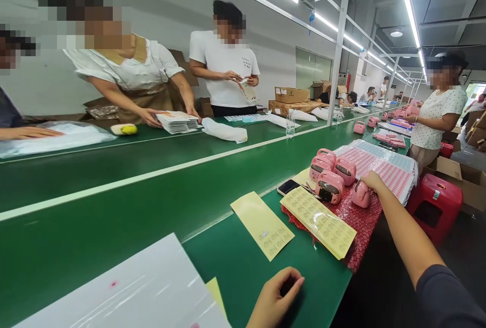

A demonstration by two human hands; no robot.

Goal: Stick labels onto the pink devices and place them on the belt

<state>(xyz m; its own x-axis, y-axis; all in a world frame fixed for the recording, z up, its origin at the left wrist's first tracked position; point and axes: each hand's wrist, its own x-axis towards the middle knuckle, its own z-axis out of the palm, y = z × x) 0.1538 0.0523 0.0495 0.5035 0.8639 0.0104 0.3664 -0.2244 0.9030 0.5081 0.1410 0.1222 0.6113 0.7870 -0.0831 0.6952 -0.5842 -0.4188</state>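
My right hand [374,181] is closed on a small pink device [362,195], at the near edge of a red bubble-wrap sheet [359,227]. Several similar pink devices with carry handles and dark front panels [330,187] cluster just left of it. My left hand [276,295] is low in front, over the green table [243,247], its fingers loosely curled together with nothing visible in them. Ahead of it lies a yellow label sheet [254,216] with some labels left at its lower end. A fuller stack of yellow label sheets [319,221] rests on the red wrap.
White plastic-covered board [132,292] fills the lower left. A phone [288,187] lies beside the pink devices; pink-printed sheets [374,163] lie beyond. A red stool [436,201] stands right of the table. Co-workers handle papers across the green conveyor belt [152,181]; a bottle [290,124] stands there.
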